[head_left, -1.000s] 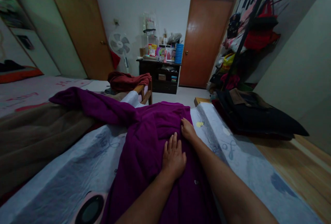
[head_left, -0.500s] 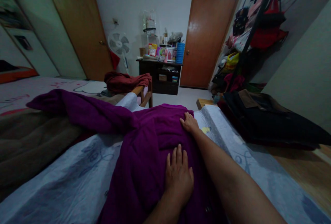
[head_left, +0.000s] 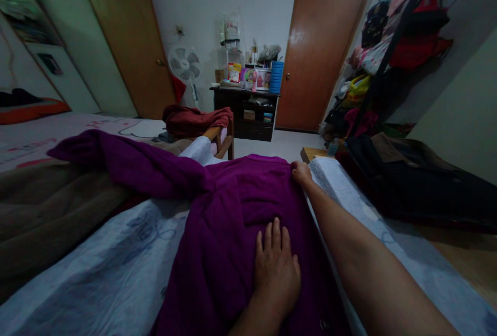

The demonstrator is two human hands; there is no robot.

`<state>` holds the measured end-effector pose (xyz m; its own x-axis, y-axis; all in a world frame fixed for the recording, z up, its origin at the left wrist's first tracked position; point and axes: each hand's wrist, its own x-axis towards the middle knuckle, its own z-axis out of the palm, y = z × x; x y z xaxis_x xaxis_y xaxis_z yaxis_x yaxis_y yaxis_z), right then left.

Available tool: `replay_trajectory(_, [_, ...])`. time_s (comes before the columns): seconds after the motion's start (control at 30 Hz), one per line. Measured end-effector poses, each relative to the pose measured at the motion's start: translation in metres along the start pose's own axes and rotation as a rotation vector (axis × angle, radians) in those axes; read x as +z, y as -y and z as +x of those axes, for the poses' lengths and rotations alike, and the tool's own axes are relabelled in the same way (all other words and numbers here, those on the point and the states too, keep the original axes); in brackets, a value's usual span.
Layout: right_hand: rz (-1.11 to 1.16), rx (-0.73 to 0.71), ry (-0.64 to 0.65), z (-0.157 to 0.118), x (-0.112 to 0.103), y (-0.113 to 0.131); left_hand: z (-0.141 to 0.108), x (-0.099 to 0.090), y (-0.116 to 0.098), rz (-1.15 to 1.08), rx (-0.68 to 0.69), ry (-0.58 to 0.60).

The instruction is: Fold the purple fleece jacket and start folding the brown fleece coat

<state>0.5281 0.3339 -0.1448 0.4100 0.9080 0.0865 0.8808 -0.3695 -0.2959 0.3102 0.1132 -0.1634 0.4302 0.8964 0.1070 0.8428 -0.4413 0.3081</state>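
A long purple coat (head_left: pixel 229 243) lies spread on the bed, with one sleeve (head_left: pixel 128 162) stretched out to the left. Small round buttons show near its lower part. My left hand (head_left: pixel 276 268) rests flat on the middle of the coat, fingers stretched out. Farther up, my right hand (head_left: pixel 302 173) has its fingers closed on the coat's upper right edge. My fingertips there are partly hidden. The coat's bottom end runs out of view.
A pale blue patterned sheet (head_left: pixel 128 253) lies beneath the coat. Left are a brown blanket (head_left: pixel 50 212) and a dark red cloth (head_left: pixel 194 121). Folded dark clothes (head_left: pixel 419 180) are stacked at right. A fan (head_left: pixel 185 64) and a black cabinet (head_left: pixel 250 129) stand behind.
My right hand has gone from lying open on the coat to gripping its upper right edge, which it has shifted a little outward. My left hand stays flat. The view has shifted slightly.
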Motion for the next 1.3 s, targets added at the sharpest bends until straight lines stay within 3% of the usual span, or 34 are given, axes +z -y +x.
replay_trajectory(0.27, [-0.045,-0.021,0.217,0.031,-0.014,-0.001,0.0,0.0,0.0,-0.008,-0.003,0.004])
replay_trajectory(0.43, [-0.075,0.03,0.113,0.026,-0.014,-0.001,-0.001,-0.001,0.0,-0.001,0.003,-0.006])
replay_trajectory(0.67, [-0.062,0.102,-0.042,-0.004,0.011,0.006,-0.001,0.0,0.001,0.007,0.004,-0.004])
replay_trajectory(0.9, [-0.062,0.148,-0.227,-0.023,-0.002,0.017,0.0,0.0,0.0,-0.013,0.002,-0.008])
replay_trajectory(1.13, [-0.015,-0.023,-0.104,-0.05,0.02,0.026,-0.001,-0.001,0.0,-0.015,-0.004,-0.01])
replay_trajectory(1.3, [-0.016,-0.068,-0.048,-0.052,0.032,0.024,-0.001,-0.001,0.001,-0.017,0.004,-0.012])
